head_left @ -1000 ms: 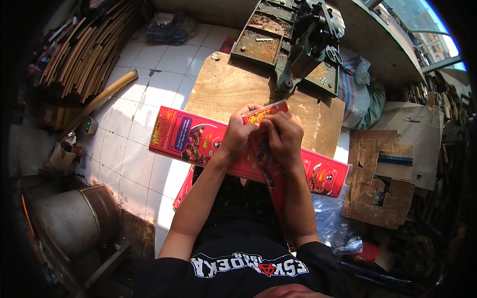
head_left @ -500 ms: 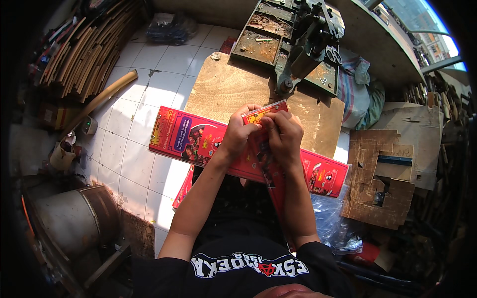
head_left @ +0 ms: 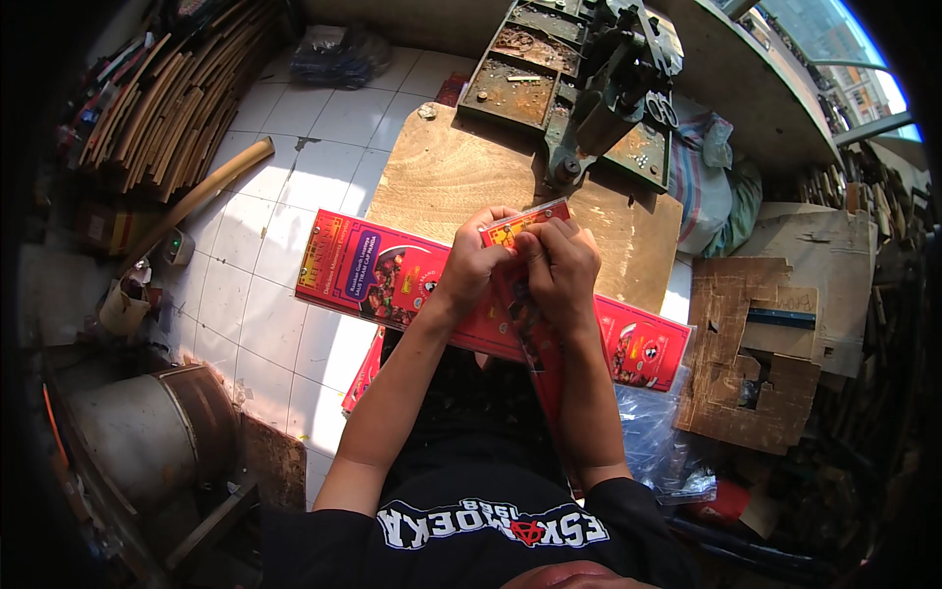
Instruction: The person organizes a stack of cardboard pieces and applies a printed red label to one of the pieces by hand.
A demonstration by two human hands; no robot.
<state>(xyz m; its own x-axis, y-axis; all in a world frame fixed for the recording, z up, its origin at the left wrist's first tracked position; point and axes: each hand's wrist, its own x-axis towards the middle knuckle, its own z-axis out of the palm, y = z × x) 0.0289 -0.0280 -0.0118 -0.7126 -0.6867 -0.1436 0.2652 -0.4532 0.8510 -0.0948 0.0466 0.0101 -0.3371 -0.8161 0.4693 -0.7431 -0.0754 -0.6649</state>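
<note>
My left hand [head_left: 474, 265] and my right hand [head_left: 561, 270] meet at the near side of a wooden board. Both are closed on the top end of a long red printed strip [head_left: 518, 227], which looks covered in clear plastic. Its fingers pinched, the right hand grips the corner; the left holds the opposite edge. From there the strip runs down toward my body, partly hidden by the right forearm. Beneath my wrists, a wide red printed panel [head_left: 365, 272] with food pictures lies crosswise, reaching past both arms.
Beyond the wooden board [head_left: 451, 157] stands a dark metal press [head_left: 601, 123], flanked by compartment trays [head_left: 510, 90] of small parts. Torn cardboard [head_left: 731, 393] and clear plastic sheeting [head_left: 648, 432] lie at right. Stacked boards [head_left: 177, 108] and a metal drum [head_left: 147, 432] stand at left.
Hardly anything differs. Both hands keep their hold on the red strip, and the view has shifted very slightly.
</note>
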